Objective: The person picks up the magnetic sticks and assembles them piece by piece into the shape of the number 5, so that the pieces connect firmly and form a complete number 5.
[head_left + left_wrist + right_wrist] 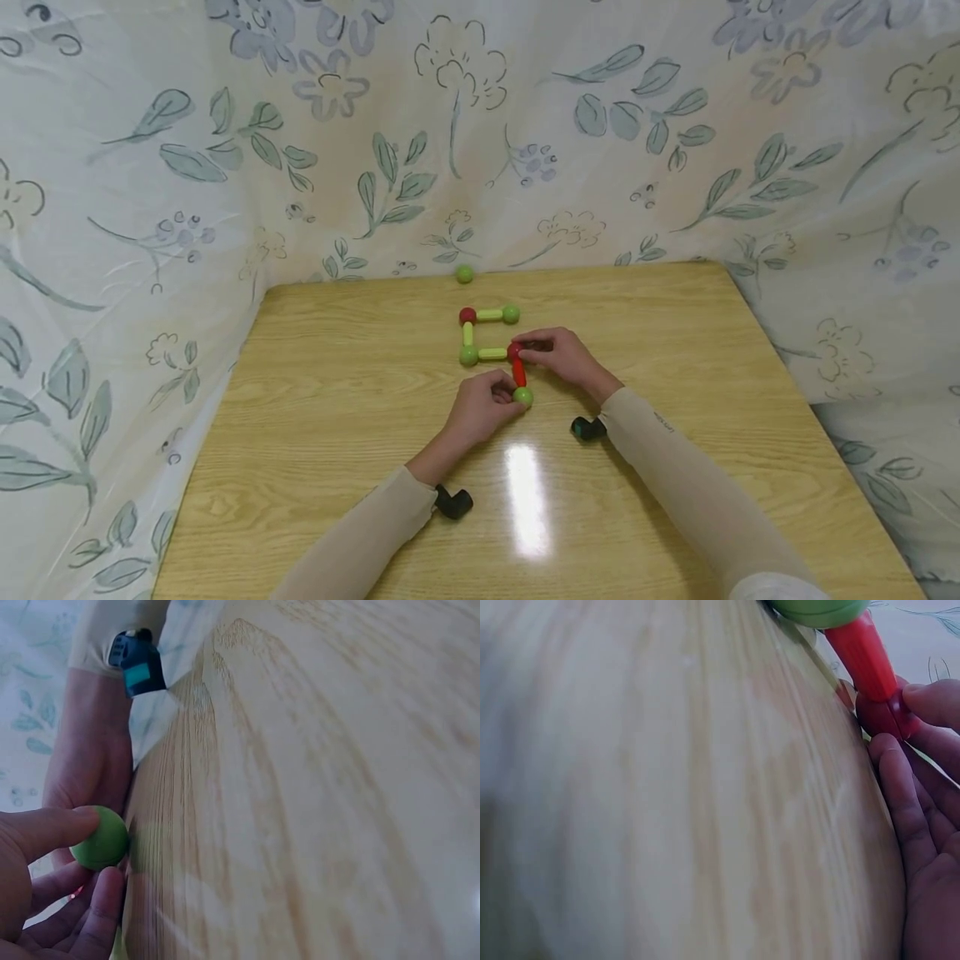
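Note:
A chain of balls and short rods lies on the table. From a green ball [512,314], a yellow-green rod [490,315] runs to a red ball [468,316]; a second rod [468,335] joins that to a green corner ball [468,356]. Another rod [492,354] reaches the near red ball [879,716], which my right hand [564,357] pinches between thumb and fingers. A red rod [862,656] links it to the nearest green ball [103,838]. Thumb and fingers of my left hand [482,406] pinch that green ball.
One loose green ball [464,273] sits at the table's back edge, against the flowered cloth [480,192]. The wooden table [337,400] carries a bright glare patch in front of the hands. Small dark wrist cameras [453,503] stick out from both sleeves.

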Demonstrator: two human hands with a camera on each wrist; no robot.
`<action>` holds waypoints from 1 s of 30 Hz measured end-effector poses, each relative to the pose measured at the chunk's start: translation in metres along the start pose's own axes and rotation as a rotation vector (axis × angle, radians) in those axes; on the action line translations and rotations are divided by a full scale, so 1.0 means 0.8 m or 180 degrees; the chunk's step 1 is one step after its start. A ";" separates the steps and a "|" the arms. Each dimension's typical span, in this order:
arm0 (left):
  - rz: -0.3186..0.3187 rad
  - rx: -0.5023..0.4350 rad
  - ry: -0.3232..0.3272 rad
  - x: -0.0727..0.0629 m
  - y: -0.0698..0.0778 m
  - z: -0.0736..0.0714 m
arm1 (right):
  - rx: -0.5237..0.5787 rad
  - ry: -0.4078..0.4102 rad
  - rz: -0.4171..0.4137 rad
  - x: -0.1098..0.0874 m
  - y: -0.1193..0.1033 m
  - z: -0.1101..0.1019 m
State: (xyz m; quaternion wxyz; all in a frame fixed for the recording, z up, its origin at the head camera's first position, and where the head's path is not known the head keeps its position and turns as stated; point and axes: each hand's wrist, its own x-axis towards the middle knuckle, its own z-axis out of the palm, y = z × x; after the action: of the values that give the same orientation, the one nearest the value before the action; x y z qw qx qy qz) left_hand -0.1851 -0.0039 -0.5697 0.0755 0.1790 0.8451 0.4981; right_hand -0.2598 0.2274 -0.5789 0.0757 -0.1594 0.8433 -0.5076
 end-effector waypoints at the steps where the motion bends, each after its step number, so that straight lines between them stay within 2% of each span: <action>1: -0.0005 0.0006 -0.0008 0.000 0.000 0.000 | -0.0003 -0.0001 0.0007 0.000 0.000 0.000; 8: -0.0019 -0.0046 -0.0101 0.001 0.001 0.001 | 0.0054 0.0048 0.0086 -0.006 0.002 -0.006; 12: -0.0061 -0.0092 -0.0143 -0.003 0.002 -0.001 | 0.0207 0.0195 0.0116 -0.016 0.005 -0.009; 15: -0.0066 -0.0066 -0.0109 -0.007 0.004 -0.009 | 0.0288 0.0331 0.0089 -0.028 0.007 -0.014; 18: -0.0022 -0.0006 -0.0029 -0.012 0.007 -0.026 | 0.0286 0.0457 0.0051 -0.042 0.004 -0.018; 23: 0.0022 0.0001 0.0145 -0.025 0.009 -0.066 | 0.0264 0.0525 -0.0016 -0.065 -0.011 -0.022; 30: 0.0073 0.0161 0.0397 -0.051 0.006 -0.116 | 0.0403 0.0595 -0.0176 -0.094 -0.027 -0.005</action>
State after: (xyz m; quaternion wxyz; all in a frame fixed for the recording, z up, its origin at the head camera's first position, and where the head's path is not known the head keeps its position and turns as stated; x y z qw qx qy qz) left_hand -0.1745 -0.0925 -0.5218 0.0124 0.1592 0.8583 0.4877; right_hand -0.1863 0.2474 -0.5604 -0.0074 -0.1295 0.8082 -0.5744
